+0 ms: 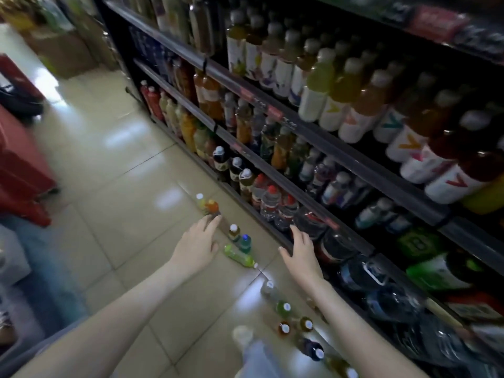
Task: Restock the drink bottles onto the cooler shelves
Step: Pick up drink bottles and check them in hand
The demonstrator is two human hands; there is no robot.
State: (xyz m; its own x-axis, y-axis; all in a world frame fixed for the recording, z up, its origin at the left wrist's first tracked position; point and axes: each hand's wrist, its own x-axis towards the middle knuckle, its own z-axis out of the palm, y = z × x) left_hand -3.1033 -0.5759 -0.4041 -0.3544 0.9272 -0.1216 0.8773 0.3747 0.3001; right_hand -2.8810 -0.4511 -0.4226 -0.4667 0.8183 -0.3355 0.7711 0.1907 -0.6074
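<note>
Pale floor tiles carry a row of loose drink bottles along the foot of the cooler shelves, staged close, I judge, for short lifts. One green bottle lies toppled. My left hand stretches, fingers open, toward the orange-capped bottle. My right hand hovers spread and empty by the lowest shelf edge.

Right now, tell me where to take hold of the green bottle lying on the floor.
Grip the green bottle across its mid-body from above: it lies on its side, with the blue-capped bottle standing close beside its far end. The left hand looks nearest.
</note>
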